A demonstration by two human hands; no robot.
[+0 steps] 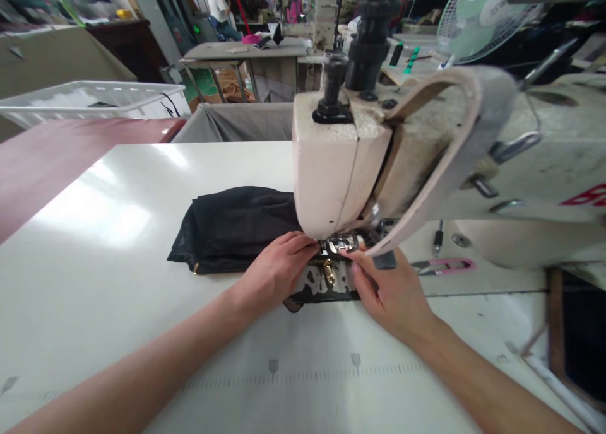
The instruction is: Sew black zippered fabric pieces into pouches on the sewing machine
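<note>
A black fabric piece with a zipper (241, 226) lies folded on the white table, its right end under the head of a sewing machine (326, 163). A gold zipper pull (329, 272) hangs toward me below the metal presser foot (341, 243). My left hand (279, 267) is closed on the fabric just left of the foot, fingertips close against the zipper line. My right hand (391, 289) is closed at the right side of the foot, thumb and forefinger on the work's edge. Exactly what lies between those fingertips is partly hidden.
Pink-handled thread snips (445, 266) and a small black-and-silver tool (439, 240) lie right of my right hand. A ruler scale (312, 376) runs along the table's front. A white plastic basket (95, 99) stands back left. A person (218, 8) sits far behind.
</note>
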